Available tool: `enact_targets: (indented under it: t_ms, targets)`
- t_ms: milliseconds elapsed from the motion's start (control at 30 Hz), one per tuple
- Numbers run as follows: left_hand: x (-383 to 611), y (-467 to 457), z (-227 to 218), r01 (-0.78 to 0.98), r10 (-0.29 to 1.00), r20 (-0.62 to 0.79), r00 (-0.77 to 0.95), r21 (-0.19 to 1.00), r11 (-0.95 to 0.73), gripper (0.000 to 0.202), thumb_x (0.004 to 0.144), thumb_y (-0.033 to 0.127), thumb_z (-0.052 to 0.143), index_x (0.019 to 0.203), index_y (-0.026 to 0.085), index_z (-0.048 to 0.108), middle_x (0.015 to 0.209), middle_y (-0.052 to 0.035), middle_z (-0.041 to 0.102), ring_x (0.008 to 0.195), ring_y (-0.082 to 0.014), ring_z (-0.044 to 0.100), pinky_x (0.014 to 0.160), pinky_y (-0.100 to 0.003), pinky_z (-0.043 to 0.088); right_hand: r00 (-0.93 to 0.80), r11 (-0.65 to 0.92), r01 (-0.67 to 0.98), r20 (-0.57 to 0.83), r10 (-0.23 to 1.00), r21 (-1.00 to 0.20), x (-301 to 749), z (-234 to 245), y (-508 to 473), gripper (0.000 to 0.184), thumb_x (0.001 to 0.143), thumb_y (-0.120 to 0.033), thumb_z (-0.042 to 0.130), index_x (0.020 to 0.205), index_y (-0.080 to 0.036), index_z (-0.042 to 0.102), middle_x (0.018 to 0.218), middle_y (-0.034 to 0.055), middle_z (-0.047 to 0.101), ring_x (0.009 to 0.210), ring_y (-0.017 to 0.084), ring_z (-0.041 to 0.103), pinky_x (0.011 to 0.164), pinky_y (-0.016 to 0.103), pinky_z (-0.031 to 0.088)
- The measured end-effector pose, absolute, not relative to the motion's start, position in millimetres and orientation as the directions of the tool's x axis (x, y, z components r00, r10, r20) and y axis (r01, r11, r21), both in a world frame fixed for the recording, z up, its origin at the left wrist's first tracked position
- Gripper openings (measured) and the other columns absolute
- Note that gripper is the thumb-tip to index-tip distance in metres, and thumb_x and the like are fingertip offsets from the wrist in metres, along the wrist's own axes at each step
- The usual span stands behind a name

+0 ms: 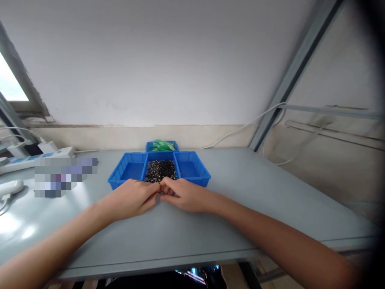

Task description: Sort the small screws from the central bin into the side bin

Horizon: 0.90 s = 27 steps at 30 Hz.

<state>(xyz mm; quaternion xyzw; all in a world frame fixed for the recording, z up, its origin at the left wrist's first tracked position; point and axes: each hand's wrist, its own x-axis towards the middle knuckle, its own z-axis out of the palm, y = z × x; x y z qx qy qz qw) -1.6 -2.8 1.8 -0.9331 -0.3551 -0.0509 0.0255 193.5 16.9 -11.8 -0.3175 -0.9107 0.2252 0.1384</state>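
My left hand (132,198) and my right hand (183,194) rest on the grey table (240,192), fingertips meeting in a pinch just in front of the middle blue bin (160,170). That bin holds several small dark parts. Both hands have their fingers curled together on something tiny that I cannot make out. A blue bin (128,171) stands to the left and another blue bin (192,168) to the right; both look bare inside. Behind them a fourth blue bin (161,145) holds green pieces.
A white power strip (36,157) lies at the back left, with a white device (10,188) near the left edge. A white cable (240,128) runs along the wall to a grey slanted frame post (288,80). The table's front edge is close to me.
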Motion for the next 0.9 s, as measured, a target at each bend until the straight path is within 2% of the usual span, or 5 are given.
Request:
enact_targets:
  t_ms: [200, 333, 500, 667, 900]
  targets:
    - [-1.8, -3.2, 1.2, 0.670, 0.665, 0.111, 0.738, -0.012, -0.742, 0.017, 0.086, 0.020, 0.034, 0.076, 0.018, 0.047, 0.069, 0.0010, 0.060, 0.058, -0.0142, 0.056, 0.050, -0.024, 0.033, -0.812, 0.778, 0.461, 0.149, 0.564, -0.427, 190.1, -10.2, 17.5, 0.022, 0.090, -0.025, 0.031, 0.076, -0.018, 0.047, 0.074, 0.0021, 0.056, 0.066, 0.013, 0.051, 0.061, 0.025, 0.037]
    - [-0.8, -3.5, 0.9, 0.647, 0.642, 0.108, 0.759, -0.011, -0.763, 0.017, 0.086, 0.020, 0.034, 0.081, 0.018, 0.050, 0.073, -0.0004, 0.062, 0.061, -0.0145, 0.058, 0.051, -0.025, 0.033, -0.772, 0.712, 0.518, 0.099, 0.628, -0.475, 191.0, -13.6, 17.8, 0.014, 0.086, -0.030, 0.040, 0.083, -0.018, 0.046, 0.075, 0.0014, 0.057, 0.063, 0.013, 0.051, 0.056, 0.024, 0.037]
    - [-1.6, -2.9, 2.3, 0.662, 0.658, 0.117, 0.744, 0.005, -0.750, 0.020, 0.087, 0.023, 0.033, 0.081, 0.017, 0.051, 0.069, 0.0000, 0.061, 0.058, -0.0133, 0.057, 0.049, -0.024, 0.033, -0.763, 0.691, 0.526, 0.084, 0.641, -0.496, 193.1, -13.1, 17.3, 0.020, 0.085, -0.038, 0.040, 0.084, -0.019, 0.046, 0.073, 0.0003, 0.056, 0.060, 0.012, 0.049, 0.053, 0.023, 0.035]
    - [-2.9, -2.2, 0.7, 0.651, 0.644, 0.139, 0.753, -0.007, -0.759, 0.018, 0.085, 0.019, 0.035, 0.076, 0.017, 0.050, 0.070, 0.0002, 0.060, 0.058, -0.0130, 0.056, 0.050, -0.024, 0.033, -0.801, 0.754, 0.472, 0.134, 0.583, -0.458, 191.0, -12.3, 18.0, 0.023, 0.089, -0.030, 0.031, 0.076, -0.018, 0.046, 0.073, 0.0009, 0.055, 0.063, 0.012, 0.050, 0.059, 0.024, 0.036]
    - [-2.5, -2.6, -0.3, 0.650, 0.644, 0.118, 0.756, -0.015, -0.760, 0.016, 0.086, 0.020, 0.034, 0.082, 0.019, 0.050, 0.075, 0.0008, 0.062, 0.062, -0.0141, 0.058, 0.053, -0.024, 0.035, -0.761, 0.699, 0.506, 0.119, 0.638, -0.506, 192.3, -16.1, 18.6, 0.015, 0.084, -0.033, 0.042, 0.082, -0.019, 0.046, 0.075, 0.0006, 0.058, 0.063, 0.013, 0.052, 0.056, 0.023, 0.037]
